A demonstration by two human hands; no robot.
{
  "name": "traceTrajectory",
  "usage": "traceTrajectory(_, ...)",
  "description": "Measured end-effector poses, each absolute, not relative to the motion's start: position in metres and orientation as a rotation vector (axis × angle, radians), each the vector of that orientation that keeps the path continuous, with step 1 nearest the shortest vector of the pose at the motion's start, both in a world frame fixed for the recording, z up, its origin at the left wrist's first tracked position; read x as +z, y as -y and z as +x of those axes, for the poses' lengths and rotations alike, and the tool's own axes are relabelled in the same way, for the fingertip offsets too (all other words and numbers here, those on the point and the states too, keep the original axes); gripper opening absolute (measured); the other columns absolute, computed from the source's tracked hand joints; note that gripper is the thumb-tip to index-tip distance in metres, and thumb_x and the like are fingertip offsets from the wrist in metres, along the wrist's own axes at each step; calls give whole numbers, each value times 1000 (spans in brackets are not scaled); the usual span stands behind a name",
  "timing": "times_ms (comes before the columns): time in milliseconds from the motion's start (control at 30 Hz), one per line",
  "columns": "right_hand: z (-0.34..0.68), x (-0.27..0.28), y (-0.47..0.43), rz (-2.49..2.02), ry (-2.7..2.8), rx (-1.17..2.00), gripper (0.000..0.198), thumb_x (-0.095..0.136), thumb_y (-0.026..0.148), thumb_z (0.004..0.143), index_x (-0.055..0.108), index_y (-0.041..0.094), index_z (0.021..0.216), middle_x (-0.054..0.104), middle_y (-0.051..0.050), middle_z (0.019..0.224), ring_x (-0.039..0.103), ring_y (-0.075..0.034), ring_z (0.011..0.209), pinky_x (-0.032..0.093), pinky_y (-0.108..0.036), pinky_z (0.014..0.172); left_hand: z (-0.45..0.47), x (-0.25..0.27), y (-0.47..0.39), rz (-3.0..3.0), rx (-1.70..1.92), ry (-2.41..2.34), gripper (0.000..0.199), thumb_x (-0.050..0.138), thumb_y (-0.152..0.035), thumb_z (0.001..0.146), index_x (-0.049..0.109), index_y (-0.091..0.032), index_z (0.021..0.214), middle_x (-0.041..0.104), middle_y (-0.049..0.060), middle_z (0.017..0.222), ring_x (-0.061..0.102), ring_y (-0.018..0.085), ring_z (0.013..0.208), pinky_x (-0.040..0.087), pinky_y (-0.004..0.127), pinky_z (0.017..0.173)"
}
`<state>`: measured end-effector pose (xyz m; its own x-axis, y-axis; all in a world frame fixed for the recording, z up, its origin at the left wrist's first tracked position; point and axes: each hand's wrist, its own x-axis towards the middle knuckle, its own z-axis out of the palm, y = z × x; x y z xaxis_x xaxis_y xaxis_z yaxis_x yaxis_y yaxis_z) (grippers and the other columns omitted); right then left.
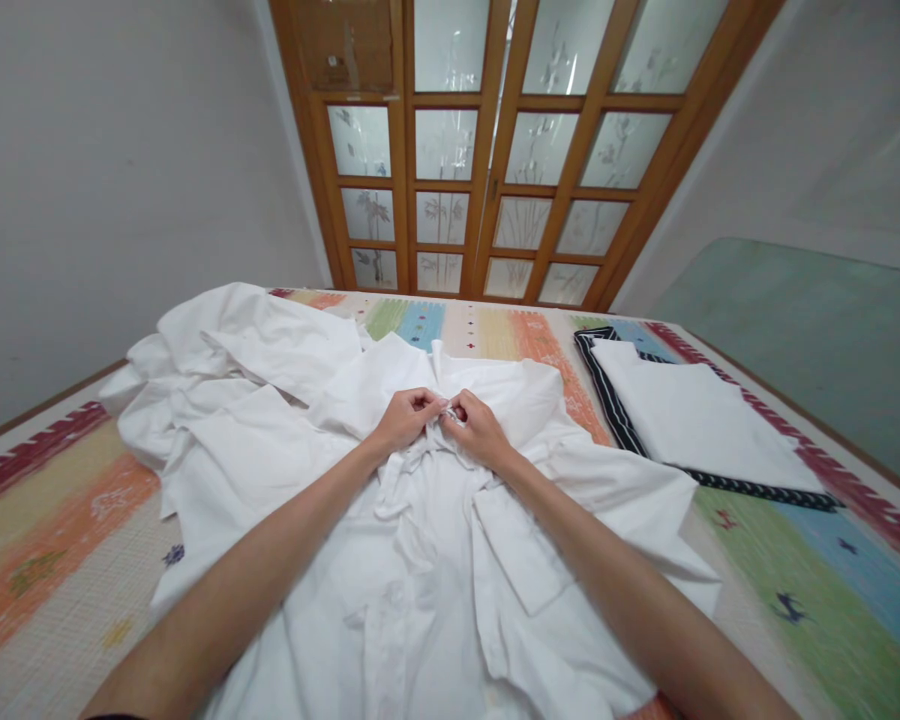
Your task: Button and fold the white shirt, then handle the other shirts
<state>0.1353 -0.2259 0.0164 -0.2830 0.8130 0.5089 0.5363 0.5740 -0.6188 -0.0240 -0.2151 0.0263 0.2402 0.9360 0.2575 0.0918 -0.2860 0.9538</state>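
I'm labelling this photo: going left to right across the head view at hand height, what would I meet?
Bunched white cloth → left hand → right hand → folded white cloth → pale green panel.

I get the garment (435, 530) plain white on my feed; the spread (832, 560) banded green, blue, yellow, orange and maroon, with small motifs; the folded pile (690, 415) white above white-striped black.

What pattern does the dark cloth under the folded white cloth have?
The dark cloth has white stripes, clearest in the head view.
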Motion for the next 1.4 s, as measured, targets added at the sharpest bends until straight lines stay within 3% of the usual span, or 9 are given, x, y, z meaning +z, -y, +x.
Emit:
traceTrajectory(300,136,18,225,-1099,1950,421,12,51,23,76,41,22,69,39,4,66,41,-14,62,31,-27,59,-27,23,211,1517,1124,-1020,29,68,-42,70,61,-14,67,53,-5,50,36,4,38,27,17,36)
traceTrajectory(500,136,16,226,-1098,1989,411,14,48,27,81,40,22,70,40,4,67,42,-15,62,31,-27,59,-29,27,213,1487,1079,-1011,33,68,-45,68,60,-13,68,55,-4,56,36,3,35,29,19,34)
traceTrajectory(700,136,14,224,-1111,2025,402,13,47,27,81,40,22,71,42,3,67,42,-15,63,32,-27,60,-28,24,214,1563,1056,-994,34,70,-44,70,64,-13,81,54,-4,53,40,5,37,29,17,35)
traceTrajectory(1133,135,15,228,-1051,1988,400,15,53,32,84,48,21,76,43,3,70,44,-14,64,33,-26,60,-27,25,210,1446,993,-990,21,64,-34,67,61,-13,64,54,-4,53,42,5,36,33,18,34)
traceTrajectory(1233,135,14,228,-1026,1983,391,11,53,28,83,48,20,76,43,2,71,44,-14,64,33,-26,60,-27,24,210,1497,1034,-980,21,64,-34,69,62,-13,64,56,-4,53,44,6,39,35,19,40)
traceTrajectory(1400,135,13,227,-992,1980,363,11,52,24,82,45,21,74,41,3,70,43,-14,62,33,-27,59,-26,26,212,1629,1148,-898,22,68,-33,69,65,-12,64,64,1,64,55,11,61,43,22,60)
